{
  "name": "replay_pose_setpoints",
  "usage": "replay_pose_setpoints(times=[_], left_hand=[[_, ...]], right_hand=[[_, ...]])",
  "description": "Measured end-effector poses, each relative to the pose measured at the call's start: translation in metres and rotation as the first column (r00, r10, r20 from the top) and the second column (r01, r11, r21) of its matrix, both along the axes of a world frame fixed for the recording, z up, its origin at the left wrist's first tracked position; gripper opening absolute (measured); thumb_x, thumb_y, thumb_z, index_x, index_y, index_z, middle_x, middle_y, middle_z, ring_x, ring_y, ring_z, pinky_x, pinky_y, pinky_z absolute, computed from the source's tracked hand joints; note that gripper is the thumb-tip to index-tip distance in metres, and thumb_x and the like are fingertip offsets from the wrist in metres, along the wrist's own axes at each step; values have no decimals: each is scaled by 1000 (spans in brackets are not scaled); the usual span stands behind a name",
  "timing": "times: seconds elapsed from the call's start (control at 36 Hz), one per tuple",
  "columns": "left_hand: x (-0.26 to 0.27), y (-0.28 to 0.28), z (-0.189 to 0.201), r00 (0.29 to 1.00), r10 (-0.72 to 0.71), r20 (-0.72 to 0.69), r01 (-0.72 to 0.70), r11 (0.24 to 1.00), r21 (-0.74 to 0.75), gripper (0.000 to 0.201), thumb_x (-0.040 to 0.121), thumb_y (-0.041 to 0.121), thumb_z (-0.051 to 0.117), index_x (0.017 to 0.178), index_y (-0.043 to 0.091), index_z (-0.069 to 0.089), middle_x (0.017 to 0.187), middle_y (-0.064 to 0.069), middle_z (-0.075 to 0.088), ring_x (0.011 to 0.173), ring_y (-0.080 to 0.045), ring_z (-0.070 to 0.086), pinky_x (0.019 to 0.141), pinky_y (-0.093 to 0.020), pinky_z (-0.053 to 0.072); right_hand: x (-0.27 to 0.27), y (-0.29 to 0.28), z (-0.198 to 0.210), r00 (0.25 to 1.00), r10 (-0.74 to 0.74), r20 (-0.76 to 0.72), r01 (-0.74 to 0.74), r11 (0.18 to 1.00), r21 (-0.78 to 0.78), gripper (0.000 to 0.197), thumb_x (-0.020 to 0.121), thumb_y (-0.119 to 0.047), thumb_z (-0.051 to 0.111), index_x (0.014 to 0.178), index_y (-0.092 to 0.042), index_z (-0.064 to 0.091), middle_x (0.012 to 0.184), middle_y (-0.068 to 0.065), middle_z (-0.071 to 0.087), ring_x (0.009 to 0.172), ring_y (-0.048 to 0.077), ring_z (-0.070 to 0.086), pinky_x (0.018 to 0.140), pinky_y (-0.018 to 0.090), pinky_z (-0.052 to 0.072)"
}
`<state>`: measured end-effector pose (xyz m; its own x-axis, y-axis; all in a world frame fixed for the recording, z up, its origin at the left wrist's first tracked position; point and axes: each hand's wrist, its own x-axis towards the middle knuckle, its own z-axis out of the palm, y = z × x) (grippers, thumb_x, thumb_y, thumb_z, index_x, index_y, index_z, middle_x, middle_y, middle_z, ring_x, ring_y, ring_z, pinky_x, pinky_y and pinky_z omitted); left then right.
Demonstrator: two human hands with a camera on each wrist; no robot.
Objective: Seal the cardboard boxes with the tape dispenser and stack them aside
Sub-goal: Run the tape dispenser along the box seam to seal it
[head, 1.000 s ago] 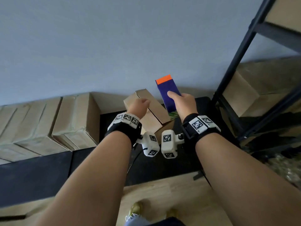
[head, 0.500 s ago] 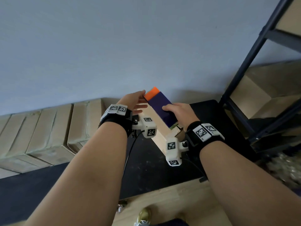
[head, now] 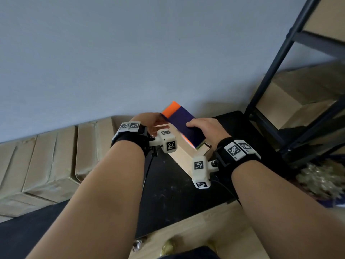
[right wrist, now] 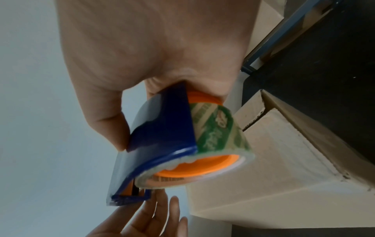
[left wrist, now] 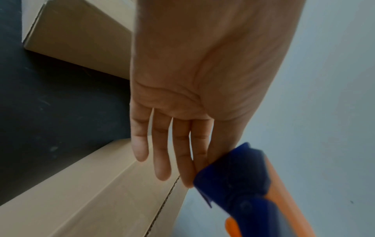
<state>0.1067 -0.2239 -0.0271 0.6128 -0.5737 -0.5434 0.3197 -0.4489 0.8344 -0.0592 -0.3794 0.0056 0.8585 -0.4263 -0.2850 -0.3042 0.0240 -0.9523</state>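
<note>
While a pale wall (head: 130,53) fills most of our view, a black shelf frame (head: 276,75) stands at the right and stacked cartons (head: 46,156) sit at the left on the black surface (head: 177,191). Below our hands lies the cardboard box (head: 183,158). Our right hand (head: 207,129) curls round the tape dispenser (head: 186,126) above it; our left hand (head: 155,124), fingers straight, touches its orange end.

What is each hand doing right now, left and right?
Left hand: open, fingers straight, fingertips at the front end of the tape dispenser.
Right hand: closed around the tape dispenser, holding it above the cardboard box.
</note>
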Motion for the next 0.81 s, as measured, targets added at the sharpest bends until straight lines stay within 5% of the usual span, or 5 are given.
replay_pose_setpoints(times=[0.14, 0.28, 0.44, 0.58, 0.81], left_hand=[[-6, -8, 8, 984, 180, -4, -180, 984, 14, 22, 96, 3, 45, 96, 14, 64, 82, 5, 74, 69, -7, 71, 69, -29, 43], [-3, -19, 14, 966, 219, 135, -231, 970, 77, 23, 94, 7, 50, 77, 10, 65, 83, -2, 70, 75, -13, 66, 87, -32, 49], [7, -37, 21, 922, 221, 319, -260, 962, 86, 17, 90, 13, 62, 74, 9, 61, 73, -2, 62, 59, -12, 54, 48, -19, 40], [19, -46, 19, 828, 306, 470, -400, 910, 111, 19, 85, 21, 66, 88, 3, 72, 91, -12, 73, 86, -27, 69, 80, -35, 56], [32, -55, 12, 787, 314, 531, -438, 891, 122, 14, 88, 23, 61, 88, 12, 70, 86, -9, 68, 79, -24, 61, 75, -30, 49]], right_hand=[[2, -3, 4, 999, -16, -35, 15, 1000, -27, 21, 83, -23, 72, 90, -4, 73, 78, 4, 69, 68, 14, 60, 63, 25, 42], [6, -7, 8, 998, -15, -58, 10, 996, -85, 35, 86, -37, 70, 94, -3, 72, 73, 2, 67, 57, 8, 58, 45, 11, 41], [13, -15, 11, 994, -90, -59, 80, 984, -158, 35, 83, -35, 73, 91, -2, 71, 77, 5, 67, 62, 13, 59, 52, 19, 42], [15, -25, 12, 989, -137, -58, 122, 970, -212, 29, 80, -36, 74, 79, -6, 70, 70, 5, 66, 60, 16, 59, 56, 23, 43], [25, -33, 11, 986, -155, -67, 131, 953, -272, 30, 79, -36, 74, 73, -7, 68, 67, 3, 65, 60, 16, 58, 57, 25, 41]])
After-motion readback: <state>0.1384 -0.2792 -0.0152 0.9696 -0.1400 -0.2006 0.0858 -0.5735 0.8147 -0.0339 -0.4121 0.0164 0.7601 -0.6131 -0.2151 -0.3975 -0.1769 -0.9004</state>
